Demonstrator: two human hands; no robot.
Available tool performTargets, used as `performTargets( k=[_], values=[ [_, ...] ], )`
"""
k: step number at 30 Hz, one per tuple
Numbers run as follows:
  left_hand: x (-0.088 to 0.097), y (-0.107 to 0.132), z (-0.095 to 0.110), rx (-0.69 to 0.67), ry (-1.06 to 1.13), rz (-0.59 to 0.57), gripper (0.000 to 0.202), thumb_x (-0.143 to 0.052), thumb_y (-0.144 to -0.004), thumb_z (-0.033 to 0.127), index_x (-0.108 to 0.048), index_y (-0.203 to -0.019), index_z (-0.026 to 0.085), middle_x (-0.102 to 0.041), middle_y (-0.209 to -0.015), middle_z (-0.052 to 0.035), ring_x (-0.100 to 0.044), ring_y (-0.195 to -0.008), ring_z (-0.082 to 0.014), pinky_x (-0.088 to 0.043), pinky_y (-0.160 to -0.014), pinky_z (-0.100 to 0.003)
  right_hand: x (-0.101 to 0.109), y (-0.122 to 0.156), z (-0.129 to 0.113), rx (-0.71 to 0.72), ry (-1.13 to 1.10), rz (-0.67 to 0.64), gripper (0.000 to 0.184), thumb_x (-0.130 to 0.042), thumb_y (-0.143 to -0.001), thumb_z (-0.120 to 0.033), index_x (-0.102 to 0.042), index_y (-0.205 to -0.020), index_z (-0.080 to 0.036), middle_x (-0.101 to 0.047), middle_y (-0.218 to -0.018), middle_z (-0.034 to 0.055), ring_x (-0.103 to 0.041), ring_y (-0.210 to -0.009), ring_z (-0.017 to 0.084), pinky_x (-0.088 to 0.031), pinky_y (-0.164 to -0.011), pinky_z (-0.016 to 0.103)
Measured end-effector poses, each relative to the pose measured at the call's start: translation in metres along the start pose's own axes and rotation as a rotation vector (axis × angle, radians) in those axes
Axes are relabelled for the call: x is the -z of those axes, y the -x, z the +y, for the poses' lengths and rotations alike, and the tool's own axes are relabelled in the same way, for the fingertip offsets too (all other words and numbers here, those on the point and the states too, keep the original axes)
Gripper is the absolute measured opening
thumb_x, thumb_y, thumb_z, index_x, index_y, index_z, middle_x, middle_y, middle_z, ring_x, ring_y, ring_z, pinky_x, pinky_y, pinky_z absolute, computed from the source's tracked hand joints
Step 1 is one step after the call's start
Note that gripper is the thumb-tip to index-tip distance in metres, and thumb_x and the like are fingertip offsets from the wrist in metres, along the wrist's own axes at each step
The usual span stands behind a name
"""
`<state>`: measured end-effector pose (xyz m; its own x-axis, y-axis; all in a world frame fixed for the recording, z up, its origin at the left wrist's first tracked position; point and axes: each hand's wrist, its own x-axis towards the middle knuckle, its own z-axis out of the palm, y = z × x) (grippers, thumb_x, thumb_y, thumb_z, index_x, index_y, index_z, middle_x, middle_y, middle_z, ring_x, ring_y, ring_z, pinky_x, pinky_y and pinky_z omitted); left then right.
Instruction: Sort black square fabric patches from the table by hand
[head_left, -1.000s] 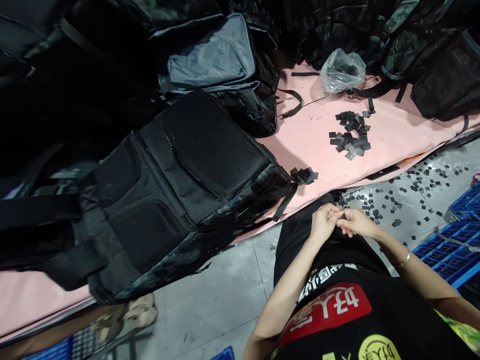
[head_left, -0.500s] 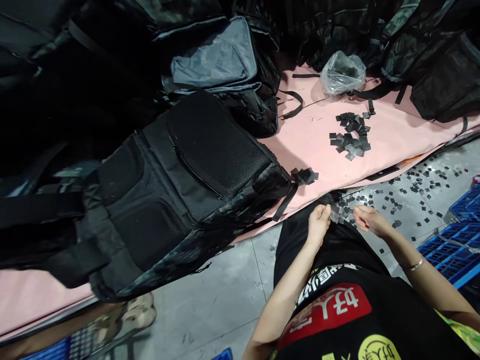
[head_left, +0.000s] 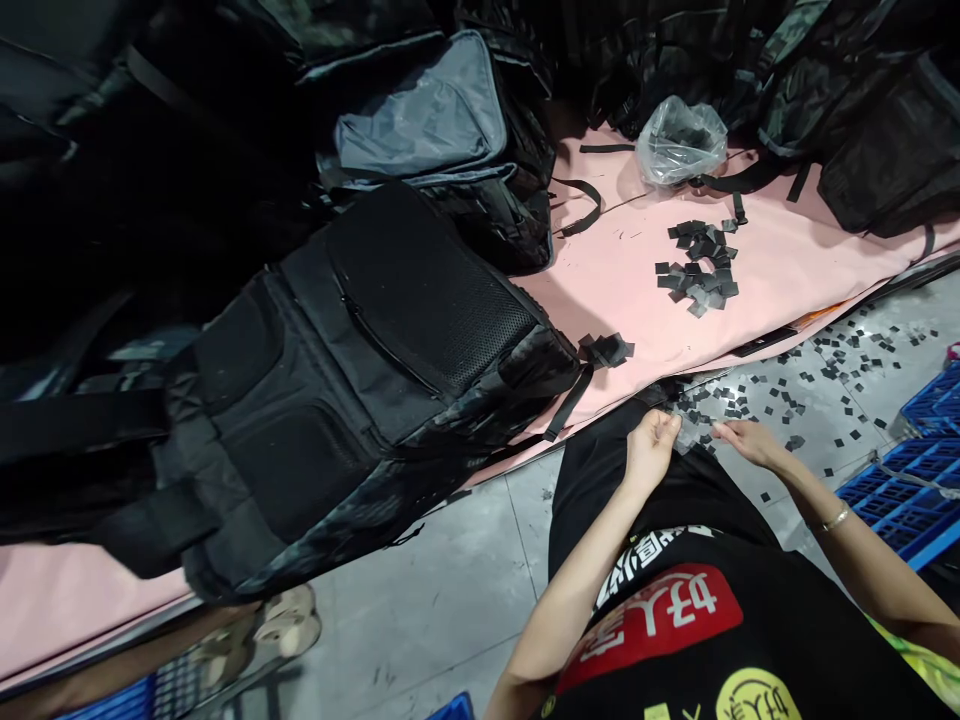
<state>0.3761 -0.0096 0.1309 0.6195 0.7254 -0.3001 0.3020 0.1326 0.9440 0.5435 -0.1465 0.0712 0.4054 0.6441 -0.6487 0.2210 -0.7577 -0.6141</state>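
Over my lap, at the table's front edge, my left hand [head_left: 651, 447] is closed in a pinch, thumb against fingers. Facing it a short gap away, my right hand [head_left: 748, 442] is also pinched, with a bracelet on that wrist. Whatever sits between the fingertips is too small and dark to make out. Small black squares [head_left: 701, 285] lie in a loose heap on the pink table cover [head_left: 637, 260]. A smaller pile of black squares [head_left: 606, 349] rests beside the black backpack [head_left: 420, 300], which lies with its padded back up.
An open backpack with grey lining [head_left: 420, 115] stands behind. A clear plastic bag [head_left: 681, 145] holds dark pieces. More bags [head_left: 892, 150] crowd the back right. Black squares litter the floor [head_left: 814, 400] near blue crates [head_left: 907, 490]. Another person's sandalled foot [head_left: 289, 620] shows lower left.
My hands have come slightly closer together, the left shifting right and its wrist turning a little. The view has shifted slightly; the backpacks and piles stay put.
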Motion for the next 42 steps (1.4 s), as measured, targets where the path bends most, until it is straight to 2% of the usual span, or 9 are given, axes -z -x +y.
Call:
performTargets(
  k=[3, 6, 10, 18, 21, 26, 29, 34, 42],
  values=[
    [0.0, 0.004, 0.005, -0.029, -0.068, -0.058, 0.029, -0.055, -0.076, 0.044, -0.053, -0.064, 0.018, -0.044, -0.053, 0.0042, -0.037, -0.051, -0.0094, -0.03, -0.053, -0.022, -0.007, 0.011, -0.043, 0.15, -0.566, -0.24, 0.045, -0.045, -0.085, -0.055, -0.061, -0.105, -0.018, -0.066, -0.096, 0.0112, -0.066, -0.083, 0.022, -0.054, -0.073, 0.037],
    [0.002, 0.007, 0.005, -0.034, -0.026, -0.044, 0.026, -0.054, -0.077, 0.044, -0.055, -0.072, 0.018, -0.05, -0.058, 0.0027, -0.043, -0.054, -0.0104, -0.034, -0.056, -0.023, -0.013, 0.021, -0.074, 0.239, -0.749, -0.391, 0.042, -0.068, -0.071, -0.047, -0.064, -0.101, -0.017, -0.068, -0.084, 0.007, -0.067, -0.075, 0.018, -0.055, -0.071, 0.033],
    [0.007, 0.009, 0.004, -0.01, 0.027, 0.015, 0.026, -0.057, -0.075, 0.044, -0.052, -0.081, 0.019, -0.051, -0.061, 0.0036, -0.045, -0.054, -0.0099, -0.034, -0.056, -0.022, -0.02, 0.024, -0.089, 0.279, -0.807, -0.214, 0.037, -0.075, -0.063, -0.045, -0.067, -0.085, -0.016, -0.067, -0.073, 0.0042, -0.065, -0.064, 0.015, -0.056, -0.063, 0.03],
    [0.012, 0.009, 0.008, -0.084, -0.091, 0.019, 0.033, -0.057, -0.076, 0.041, -0.045, -0.056, 0.018, -0.041, -0.054, 0.0038, -0.038, -0.056, -0.0099, -0.031, -0.056, -0.023, -0.028, 0.028, -0.093, 0.323, -0.656, 0.097, 0.038, -0.07, -0.063, -0.052, -0.057, -0.064, -0.017, -0.058, -0.056, 0.0005, -0.053, -0.046, 0.012, -0.047, -0.045, 0.025],
    [0.013, 0.009, 0.006, -0.011, 0.133, 0.016, 0.033, -0.057, -0.076, 0.043, -0.046, -0.058, 0.017, -0.043, -0.055, 0.0035, -0.04, -0.053, -0.0089, -0.033, -0.054, -0.022, -0.025, 0.029, -0.093, 0.374, -0.607, 0.131, 0.04, -0.061, -0.073, -0.053, -0.049, -0.058, -0.019, -0.048, -0.05, -0.0028, -0.043, -0.043, 0.009, -0.038, -0.043, 0.023],
    [0.016, 0.008, 0.007, 0.225, 0.708, -0.097, 0.031, -0.068, -0.067, 0.038, -0.048, -0.075, 0.017, -0.058, -0.083, -0.0025, -0.053, -0.059, -0.0084, -0.041, -0.054, -0.022, -0.019, 0.028, -0.096, 0.44, -0.523, 0.112, 0.042, -0.055, -0.079, -0.053, -0.044, -0.056, -0.02, -0.039, -0.049, -0.0038, -0.036, -0.045, 0.01, -0.03, -0.045, 0.024],
    [0.018, 0.007, 0.008, 0.242, 0.804, -0.126, 0.033, -0.07, -0.066, 0.034, -0.052, -0.087, 0.016, -0.053, -0.068, 0.0016, -0.039, -0.046, -0.0029, -0.028, -0.043, -0.016, -0.019, 0.028, -0.097, 0.451, -0.464, 0.137, 0.043, -0.054, -0.08, -0.053, -0.043, -0.054, -0.02, -0.036, -0.047, -0.0041, -0.034, -0.046, 0.01, -0.029, -0.045, 0.024],
    [0.021, 0.005, 0.007, 0.205, 0.635, -0.044, 0.032, -0.062, -0.072, 0.043, -0.059, -0.082, 0.013, -0.031, -0.051, 0.0076, -0.019, -0.04, -0.0016, -0.009, -0.039, -0.018, -0.018, 0.029, -0.095, 0.485, -0.367, 0.04, 0.04, -0.053, -0.082, -0.049, -0.046, -0.056, -0.018, -0.04, -0.049, -0.004, -0.038, -0.046, 0.01, -0.031, -0.047, 0.023],
    [0.019, 0.002, 0.006, 0.103, 0.375, 0.044, 0.031, -0.071, -0.064, 0.041, -0.057, -0.064, 0.013, -0.042, -0.053, 0.0054, -0.032, -0.048, -0.004, -0.026, -0.047, -0.019, -0.018, 0.029, -0.093, 0.478, -0.372, -0.1, 0.034, -0.058, -0.079, -0.046, -0.051, -0.062, -0.017, -0.048, -0.048, -0.004, -0.044, -0.046, 0.009, -0.035, -0.05, 0.023]
  ],
)
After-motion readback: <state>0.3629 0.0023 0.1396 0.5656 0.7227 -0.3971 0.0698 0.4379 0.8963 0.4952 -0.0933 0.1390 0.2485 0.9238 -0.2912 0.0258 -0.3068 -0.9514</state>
